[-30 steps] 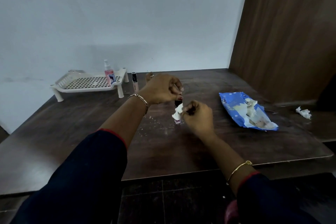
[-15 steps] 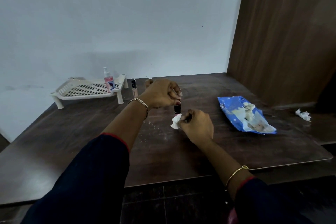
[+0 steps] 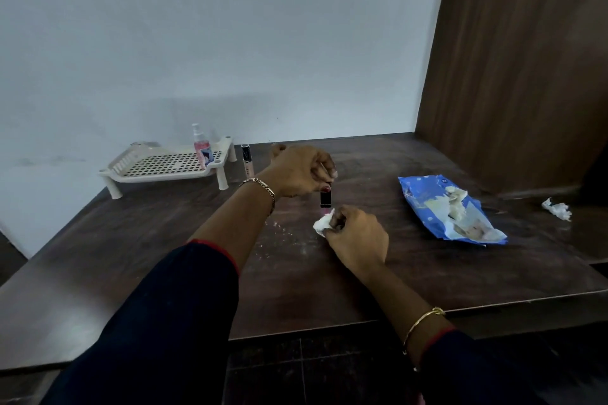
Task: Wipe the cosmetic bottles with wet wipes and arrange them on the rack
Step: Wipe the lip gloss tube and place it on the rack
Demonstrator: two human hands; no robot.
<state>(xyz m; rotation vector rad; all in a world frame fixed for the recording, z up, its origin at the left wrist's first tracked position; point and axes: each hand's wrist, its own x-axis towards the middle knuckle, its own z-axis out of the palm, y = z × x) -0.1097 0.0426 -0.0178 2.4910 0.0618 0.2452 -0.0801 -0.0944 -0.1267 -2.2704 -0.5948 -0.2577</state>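
My left hand (image 3: 301, 171) pinches the top of a small dark bottle (image 3: 325, 199) and holds it upright over the middle of the table. Just below it, my right hand (image 3: 357, 237) grips a crumpled white wet wipe (image 3: 322, 223) around the bottle's lower end, which is hidden by the wipe. A cream perforated rack (image 3: 164, 166) stands at the back left. On its right corner stands a pink spray bottle (image 3: 201, 147). A slim tube with a black cap (image 3: 247, 159) stands on the table just right of the rack.
A torn blue wet-wipe pack (image 3: 447, 207) lies on the dark wooden table (image 3: 164, 256) to the right. A used crumpled wipe (image 3: 557, 208) lies at the far right edge. A wooden panel (image 3: 513, 59) rises at the right, a white wall behind.
The wipe has slid down from the bottle's middle to its lower end, baring the dark upper part. The camera has tilted up slightly.
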